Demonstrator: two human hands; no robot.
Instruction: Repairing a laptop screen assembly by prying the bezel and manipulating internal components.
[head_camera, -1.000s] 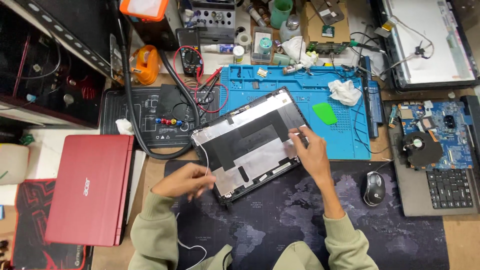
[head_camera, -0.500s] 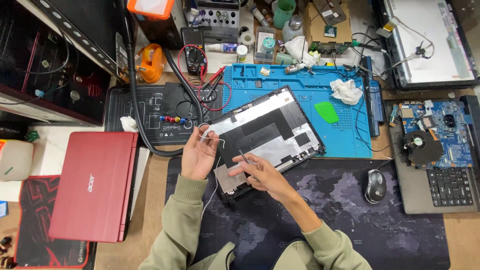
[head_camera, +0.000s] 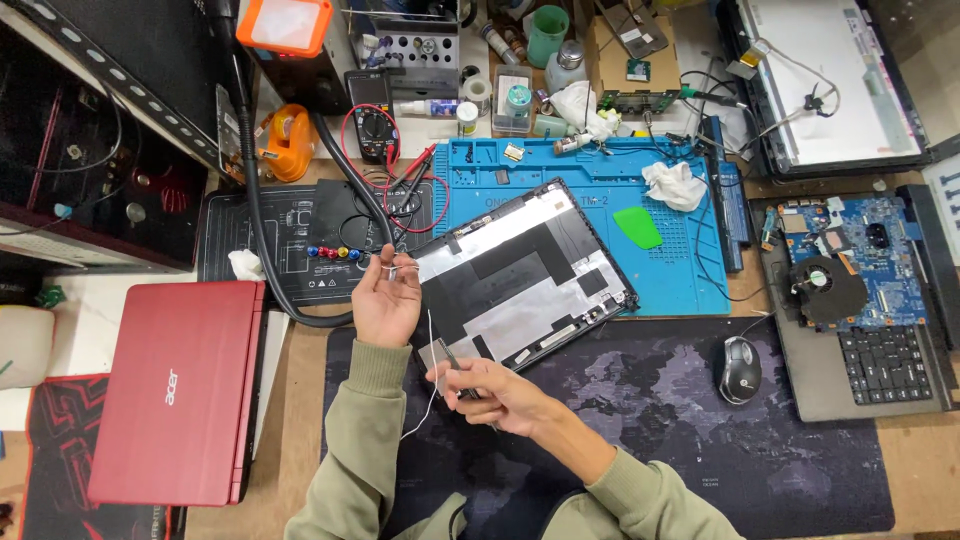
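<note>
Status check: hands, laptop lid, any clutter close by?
Left hand pinching thin white cable. Right hand gripping slim dark tool. Black-and-silver laptop lid panel flat beneath. Black hose beside left hand.

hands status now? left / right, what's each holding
Left hand: raised, fingers pinched on a small metal piece beside the laptop lid.
Right hand: closed on a thin dark tool, with a white wire at the fingers.

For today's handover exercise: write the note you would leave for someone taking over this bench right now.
Left hand: raised beside the lid panel's left edge, pinching a thin wire.
Right hand: at the panel's near corner, holding a thin dark tool.
Lid panel: inner side up, half on the blue mat, half on the dark mat.
Done: wire partly lifted free.
Left: cannot tell.
</note>
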